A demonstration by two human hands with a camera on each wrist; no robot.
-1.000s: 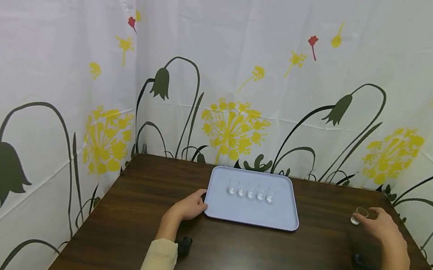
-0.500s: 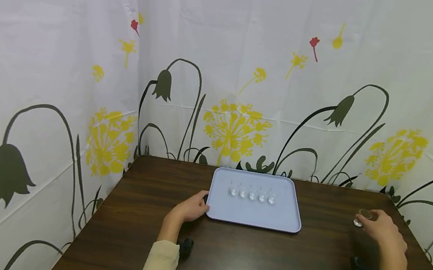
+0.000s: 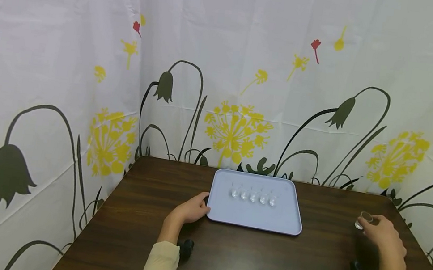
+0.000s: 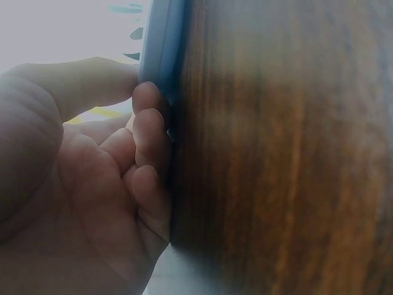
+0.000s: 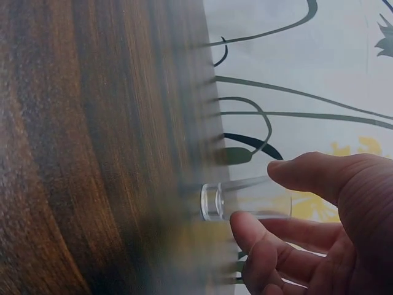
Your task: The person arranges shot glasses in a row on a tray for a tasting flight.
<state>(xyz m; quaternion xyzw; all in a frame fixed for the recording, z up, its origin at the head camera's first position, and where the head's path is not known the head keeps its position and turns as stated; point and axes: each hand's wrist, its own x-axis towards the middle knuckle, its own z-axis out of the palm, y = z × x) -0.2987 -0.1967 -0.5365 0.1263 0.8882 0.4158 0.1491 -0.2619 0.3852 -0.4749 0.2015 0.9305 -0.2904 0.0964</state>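
In the head view my left hand (image 3: 192, 208) grips the near left corner of a pale blue tray (image 3: 254, 219). The left wrist view has the thumb on the rim of that tray (image 4: 161, 46) and the fingers curled against its side. Several small clear shot glasses (image 3: 254, 197) stand in a row on the tray. Off to the right, my right hand (image 3: 384, 234) holds another shot glass (image 3: 361, 220) between thumb and fingers. From the right wrist, this glass (image 5: 245, 200) looks upright, its thick base close to the tabletop.
The dark wooden table (image 3: 265, 267) reaches back to a white curtain (image 3: 237, 34) printed with flowers. Black wrist straps (image 3: 186, 249) are on both arms. Bare tabletop lies between the tray and the right hand.
The whole head view has shifted a little as the head moved. My right hand sits slightly lower with the shot glass; the left hand keeps its grip on the tray.
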